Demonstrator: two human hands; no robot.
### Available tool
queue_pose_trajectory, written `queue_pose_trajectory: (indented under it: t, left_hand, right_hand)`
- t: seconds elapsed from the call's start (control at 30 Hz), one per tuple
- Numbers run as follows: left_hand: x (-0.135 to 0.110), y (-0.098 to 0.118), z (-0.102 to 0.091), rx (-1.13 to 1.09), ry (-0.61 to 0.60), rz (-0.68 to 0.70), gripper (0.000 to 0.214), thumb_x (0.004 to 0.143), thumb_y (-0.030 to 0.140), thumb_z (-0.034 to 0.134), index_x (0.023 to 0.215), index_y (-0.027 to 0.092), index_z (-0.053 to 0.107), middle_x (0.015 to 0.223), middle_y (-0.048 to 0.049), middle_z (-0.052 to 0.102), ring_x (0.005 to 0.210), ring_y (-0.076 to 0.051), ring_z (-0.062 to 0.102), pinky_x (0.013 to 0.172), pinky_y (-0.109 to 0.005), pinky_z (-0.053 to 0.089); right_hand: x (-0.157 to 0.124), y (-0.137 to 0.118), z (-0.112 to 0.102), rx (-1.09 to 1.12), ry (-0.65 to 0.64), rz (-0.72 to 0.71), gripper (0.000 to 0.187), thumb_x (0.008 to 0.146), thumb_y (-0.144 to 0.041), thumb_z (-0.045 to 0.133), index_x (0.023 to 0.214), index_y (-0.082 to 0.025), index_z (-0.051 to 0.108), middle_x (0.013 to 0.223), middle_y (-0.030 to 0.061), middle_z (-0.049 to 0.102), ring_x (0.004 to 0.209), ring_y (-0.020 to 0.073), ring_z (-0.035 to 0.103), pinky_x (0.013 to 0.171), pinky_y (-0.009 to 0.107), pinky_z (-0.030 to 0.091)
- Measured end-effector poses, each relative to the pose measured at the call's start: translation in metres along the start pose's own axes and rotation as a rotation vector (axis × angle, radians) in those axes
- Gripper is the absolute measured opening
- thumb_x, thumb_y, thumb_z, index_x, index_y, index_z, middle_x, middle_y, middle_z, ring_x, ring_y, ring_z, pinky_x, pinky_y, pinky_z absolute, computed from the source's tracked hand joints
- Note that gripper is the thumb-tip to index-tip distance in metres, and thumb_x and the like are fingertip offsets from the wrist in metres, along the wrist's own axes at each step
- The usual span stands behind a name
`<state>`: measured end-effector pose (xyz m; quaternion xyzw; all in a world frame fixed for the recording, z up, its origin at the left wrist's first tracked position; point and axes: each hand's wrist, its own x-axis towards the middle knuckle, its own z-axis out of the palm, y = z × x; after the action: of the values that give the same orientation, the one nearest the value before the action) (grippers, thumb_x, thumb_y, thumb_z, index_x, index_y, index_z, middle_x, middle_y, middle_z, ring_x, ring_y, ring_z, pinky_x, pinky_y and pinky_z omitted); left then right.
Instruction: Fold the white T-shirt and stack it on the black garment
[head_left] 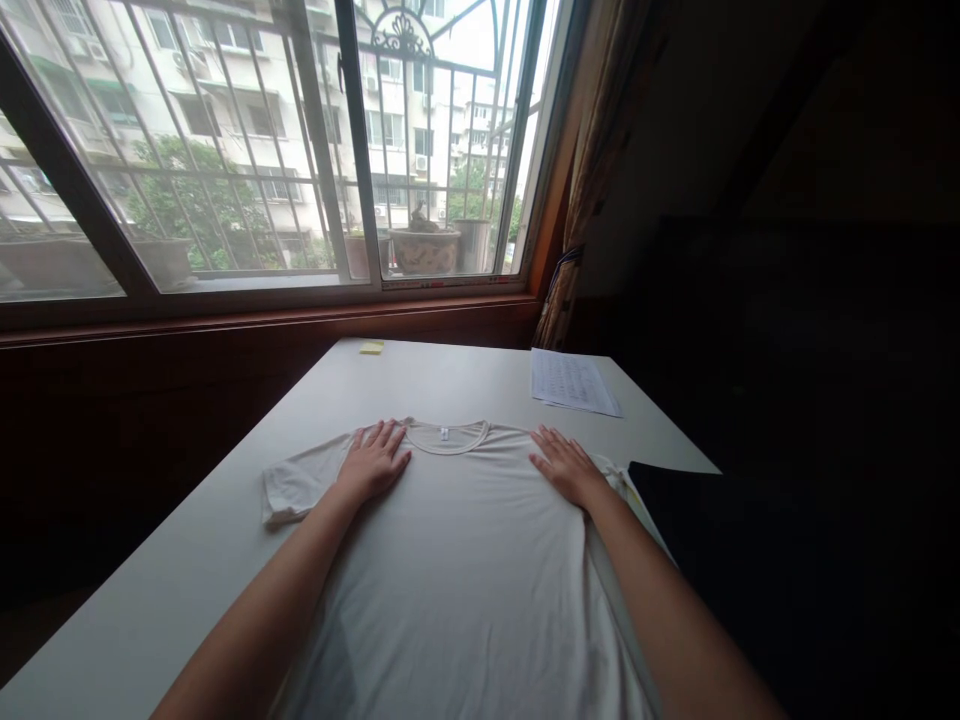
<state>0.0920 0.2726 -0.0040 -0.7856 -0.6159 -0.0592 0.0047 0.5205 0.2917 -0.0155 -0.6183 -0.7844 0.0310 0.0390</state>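
A white T-shirt (465, 560) lies spread flat on a pale table (225, 540), its collar pointing away from me toward the window. My left hand (373, 462) lies flat and open on the shirt's left shoulder, fingers stretched toward the collar. My right hand (566, 465) rests flat and open on the right shoulder. Neither hand holds anything. The left sleeve (289, 490) sticks out to the side, slightly curled at its edge. The right sleeve is mostly hidden by my right forearm.
A printed sheet of paper (571, 382) lies at the table's far right. A yellow sticky pad (371, 347) sits at the far edge near the wooden sill. A barred window (300, 150) is behind. The area to the right of the table is dark.
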Motion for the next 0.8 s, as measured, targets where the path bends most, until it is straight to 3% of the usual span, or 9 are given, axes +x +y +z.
queue_pose_trajectory:
  t: [0.43,0.67,0.8]
  left_hand:
    - [0.021,-0.004,0.003,0.008,0.009,0.004,0.064,0.103,0.058,0.026,0.158,0.025,0.030,0.166,-0.0072,0.022,0.153,-0.029,0.016,0.121,-0.056,0.011]
    - [0.025,-0.008,0.006,-0.014,0.035,0.016,0.064,0.103,0.058,0.028,0.157,0.025,0.033,0.166,-0.0073,0.024,0.153,-0.030,0.016,0.121,-0.055,0.012]
    - [0.024,-0.008,0.006,-0.047,0.080,0.023,0.062,0.102,0.054,0.034,0.155,0.023,0.036,0.164,-0.0094,0.029,0.152,-0.030,0.021,0.121,-0.056,0.015]
  right_hand:
    - [0.028,0.009,-0.001,0.010,0.010,-0.031,0.068,0.100,-0.062,0.026,0.158,-0.026,0.030,0.167,0.0045,0.022,0.154,0.0246,0.019,0.123,0.051,0.017]
    - [0.018,0.002,-0.011,0.011,0.161,-0.073,0.056,0.100,-0.042,0.037,0.148,-0.015,0.047,0.155,0.0119,0.046,0.149,0.0273,0.031,0.123,0.047,0.019]
    - [-0.002,-0.007,-0.023,0.045,0.279,-0.029,0.045,0.099,-0.027,0.037,0.138,-0.018,0.057,0.146,0.0108,0.056,0.141,0.0277,0.041,0.120,0.047,0.026]
